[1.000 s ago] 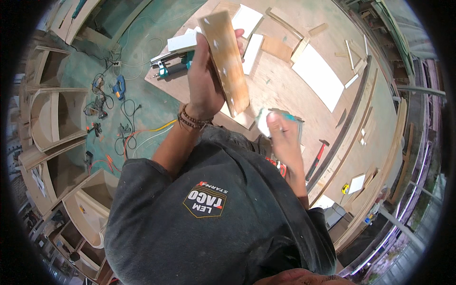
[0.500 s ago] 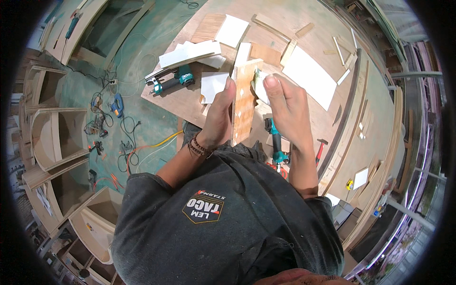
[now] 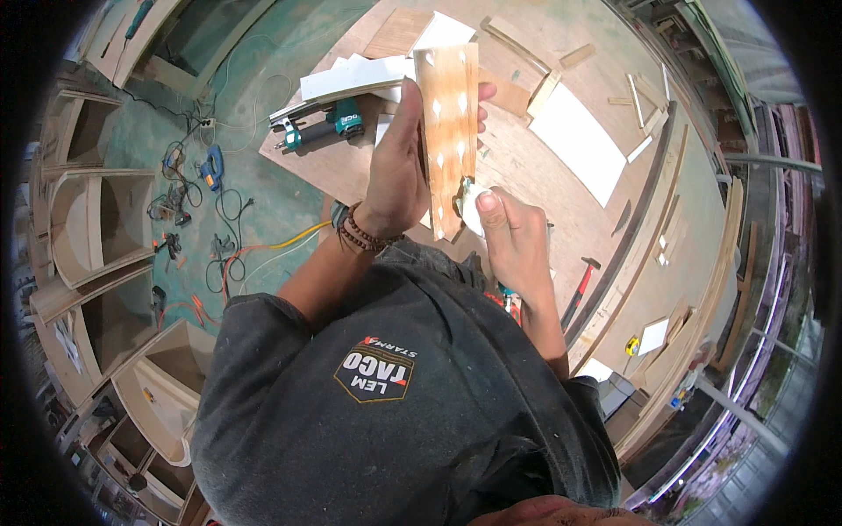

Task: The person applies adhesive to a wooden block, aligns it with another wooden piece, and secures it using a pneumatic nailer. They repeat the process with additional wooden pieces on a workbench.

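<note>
My left hand (image 3: 395, 171) is wrapped round a narrow wooden board (image 3: 451, 131), thumb along its left edge and fingertips showing at its right edge. The board stands tilted up, with several white glue dabs on its face. Pinched in my right hand (image 3: 519, 238) is a small white glue pack (image 3: 474, 209) with greenish marks. Its end touches or nearly touches the board's lower right edge. My right fingers are partly hidden behind the pack and thumb.
A teal nail gun (image 3: 329, 127) lies on the plywood worktop (image 3: 517, 145) beside white panels (image 3: 355, 77). Farther right are a large white panel (image 3: 579, 145), wood strips (image 3: 517, 46) and a red-handled hammer (image 3: 581, 289). Power tools and cords (image 3: 212, 168) spread over the floor at left, near curved cabinets (image 3: 96, 219).
The board has turned so its glue-dabbed face shows more fully, and it has risen. My right hand has moved down with the glue pack, from the board's upper part to its lower edge.
</note>
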{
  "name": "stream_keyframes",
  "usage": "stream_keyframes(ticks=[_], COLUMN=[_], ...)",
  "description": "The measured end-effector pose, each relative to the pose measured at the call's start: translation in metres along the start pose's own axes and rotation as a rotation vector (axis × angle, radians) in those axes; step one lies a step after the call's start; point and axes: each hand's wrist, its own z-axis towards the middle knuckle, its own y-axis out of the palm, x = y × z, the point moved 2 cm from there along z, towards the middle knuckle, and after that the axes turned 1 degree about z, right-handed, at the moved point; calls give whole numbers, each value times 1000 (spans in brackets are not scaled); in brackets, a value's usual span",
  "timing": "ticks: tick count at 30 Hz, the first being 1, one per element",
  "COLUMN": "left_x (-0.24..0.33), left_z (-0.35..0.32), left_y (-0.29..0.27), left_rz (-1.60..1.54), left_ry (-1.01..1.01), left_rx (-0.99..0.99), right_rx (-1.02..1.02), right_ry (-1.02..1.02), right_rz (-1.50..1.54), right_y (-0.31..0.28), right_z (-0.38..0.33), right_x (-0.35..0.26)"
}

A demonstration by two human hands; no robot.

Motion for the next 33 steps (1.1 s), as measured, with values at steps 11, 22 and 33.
stream_keyframes(ticks=[11, 22, 33], left_x=[12, -47, -98], left_z=[18, 3, -5], left_y=[-23, -143, -146], left_rz=[-76, -21, -77], left_ry=[145, 90, -187], left_rx=[130, 367, -79], right_rx=[-40, 64, -691], right_ry=[148, 414, 501], right_rz=[-91, -933, 1647], right_y=[8, -15, 82], right_z=[-17, 22, 8], right_x=[43, 275, 139])
